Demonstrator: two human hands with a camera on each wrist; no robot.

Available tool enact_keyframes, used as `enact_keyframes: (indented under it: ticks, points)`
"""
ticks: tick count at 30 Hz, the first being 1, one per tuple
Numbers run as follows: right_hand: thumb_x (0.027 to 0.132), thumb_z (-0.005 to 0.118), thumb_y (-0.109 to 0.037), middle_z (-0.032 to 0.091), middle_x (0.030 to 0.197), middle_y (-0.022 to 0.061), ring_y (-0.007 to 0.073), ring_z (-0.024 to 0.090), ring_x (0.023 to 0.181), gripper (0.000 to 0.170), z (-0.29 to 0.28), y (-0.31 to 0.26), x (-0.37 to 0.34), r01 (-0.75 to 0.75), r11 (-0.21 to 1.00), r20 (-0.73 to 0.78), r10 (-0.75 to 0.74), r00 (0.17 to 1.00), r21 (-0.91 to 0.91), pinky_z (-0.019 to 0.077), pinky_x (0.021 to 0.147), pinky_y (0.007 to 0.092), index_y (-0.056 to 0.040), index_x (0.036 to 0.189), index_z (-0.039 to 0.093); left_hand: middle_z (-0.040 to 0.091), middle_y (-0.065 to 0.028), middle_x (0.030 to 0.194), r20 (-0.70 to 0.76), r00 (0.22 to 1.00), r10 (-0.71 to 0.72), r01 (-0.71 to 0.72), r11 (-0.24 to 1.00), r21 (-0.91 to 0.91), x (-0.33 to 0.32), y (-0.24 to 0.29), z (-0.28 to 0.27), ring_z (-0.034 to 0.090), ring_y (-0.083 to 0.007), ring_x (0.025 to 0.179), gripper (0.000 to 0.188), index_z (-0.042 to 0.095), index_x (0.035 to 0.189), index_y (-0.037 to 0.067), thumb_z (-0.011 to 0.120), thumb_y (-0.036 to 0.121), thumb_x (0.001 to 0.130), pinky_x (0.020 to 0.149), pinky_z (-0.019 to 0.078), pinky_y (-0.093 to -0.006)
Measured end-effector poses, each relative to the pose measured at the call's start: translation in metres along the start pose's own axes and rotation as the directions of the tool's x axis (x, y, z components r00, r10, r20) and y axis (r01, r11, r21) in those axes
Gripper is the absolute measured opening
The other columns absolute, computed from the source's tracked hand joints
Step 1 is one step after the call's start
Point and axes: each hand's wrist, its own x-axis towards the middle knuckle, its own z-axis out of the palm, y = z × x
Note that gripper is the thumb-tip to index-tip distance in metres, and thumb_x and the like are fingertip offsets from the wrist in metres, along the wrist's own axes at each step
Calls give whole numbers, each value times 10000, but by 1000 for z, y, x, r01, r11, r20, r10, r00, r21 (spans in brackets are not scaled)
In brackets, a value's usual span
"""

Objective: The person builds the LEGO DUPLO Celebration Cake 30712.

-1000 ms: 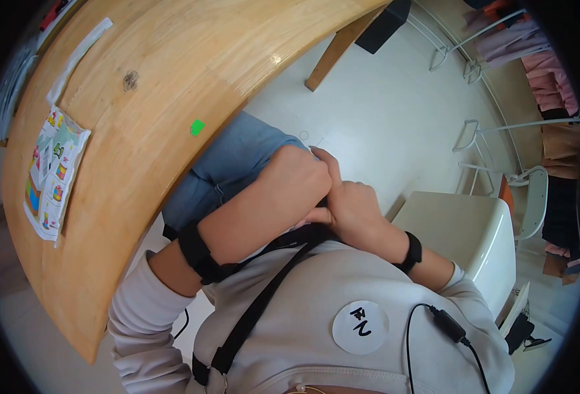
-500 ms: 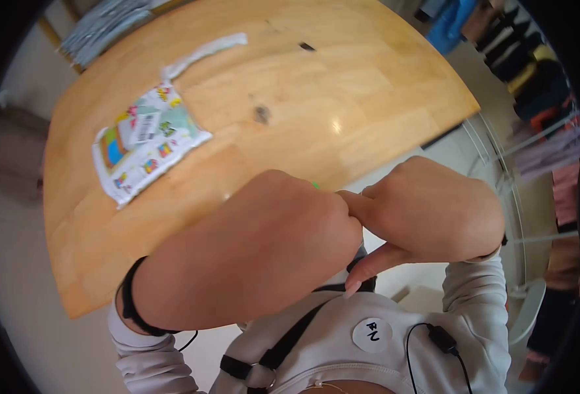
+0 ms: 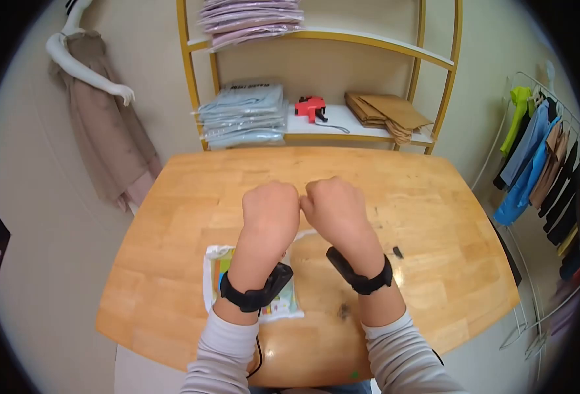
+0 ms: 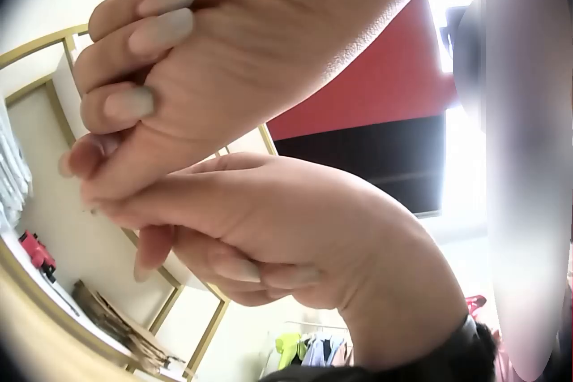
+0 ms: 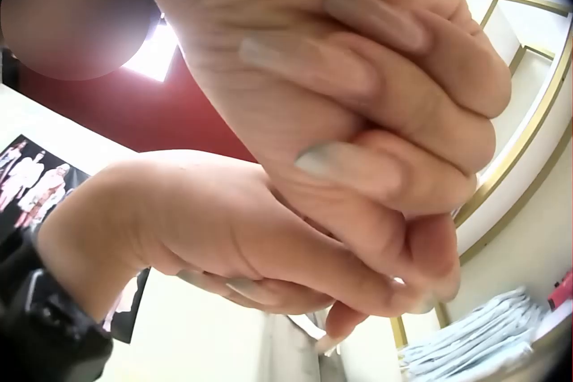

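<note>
My left hand [image 3: 271, 209] and right hand [image 3: 336, 207] are raised side by side over the table, knuckles up and fingers curled. In the left wrist view, the left hand [image 4: 224, 68] has its fingers folded into the palm, with thumb and forefinger tips together against those of the right hand. The right wrist view shows the right hand [image 5: 358, 104] curled likewise, its tips meeting the left hand's. No object shows between the fingers. Below the left forearm lies a white packet [image 3: 286, 308] with colourful prints, partly hidden by the arm.
The wooden table [image 3: 434, 197] carries a small dark scrap [image 3: 397, 252] and a green sticker [image 3: 354, 375] near its front edge. Behind stands a shelf [image 3: 369, 37] with bagged clothes [image 3: 244, 113], a red label gun [image 3: 311, 108] and brown paper bags [image 3: 388, 111]. A mannequin and clothes rack flank it.
Both hands rose from the lap to out over the table, staying together at the fingertips. The head view has swung up from the body to the table and shelf.
</note>
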Motion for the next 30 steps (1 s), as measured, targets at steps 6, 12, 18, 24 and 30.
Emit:
enact_keyframes:
  ticks: [6,12,18,24,30]
  points:
    - [789,637,-190,648,716,194,366,656,717,187,31,30,11,-77,996,138,83,987,-46,525,640,456,-24,718,683,657,-163,722,173,985,13,-6,999,-39,11,-5,28,654,-348,717,238,670,748,40,708,267,811,624,513,-444]
    - [778,646,-173,664,730,181,355,668,734,156,35,16,6,-8,999,202,15,979,-36,539,656,440,-33,737,701,655,-156,710,136,989,57,-56,998,-11,6,-6,28,654,-345,702,151,673,742,44,685,187,791,617,513,-418]
    - [689,698,-79,657,646,110,262,689,634,38,32,4,-12,57,983,109,-38,993,-177,510,531,337,-94,654,698,647,-178,699,175,982,74,-79,997,20,-3,11,19,657,-346,683,77,676,675,40,629,70,728,610,513,-408]
    - [666,704,-53,650,637,105,257,687,630,46,22,4,-20,81,977,110,-60,992,-199,498,519,338,-94,647,691,641,-188,692,120,985,127,-131,991,25,-9,16,11,659,-339,677,81,673,662,35,619,61,715,602,510,-401]
    - [677,700,-51,652,647,99,258,686,639,49,21,3,-22,112,980,61,-103,993,-163,503,534,333,-97,663,697,635,-183,682,-28,977,212,-209,975,78,-17,13,12,650,-340,666,69,667,676,32,617,59,715,593,501,-409]
